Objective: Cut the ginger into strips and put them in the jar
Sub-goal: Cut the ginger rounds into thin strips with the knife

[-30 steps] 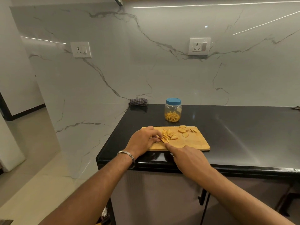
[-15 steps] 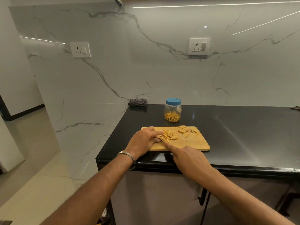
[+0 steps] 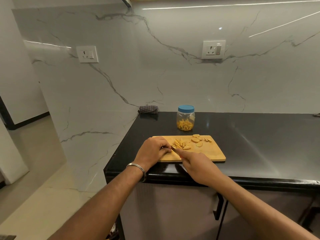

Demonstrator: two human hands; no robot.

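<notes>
On the black counter (image 3: 259,144) the wooden board (image 3: 207,153) is carrying the work. Behind it the jar (image 3: 185,118), lid on, is already holding a batch of strips. The right hand (image 3: 199,166) is gripping a knife (image 3: 173,149); the left hand (image 3: 152,149), fingers curled, is pinning ginger beside the cut strips (image 3: 180,144). Several slices (image 3: 196,139) are waiting uncut, so I'd judge roughly half remains.

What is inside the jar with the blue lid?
The jar holds yellow ginger strips heaped at the bottom. Its upper part looks empty; the lid hides the top.
</notes>
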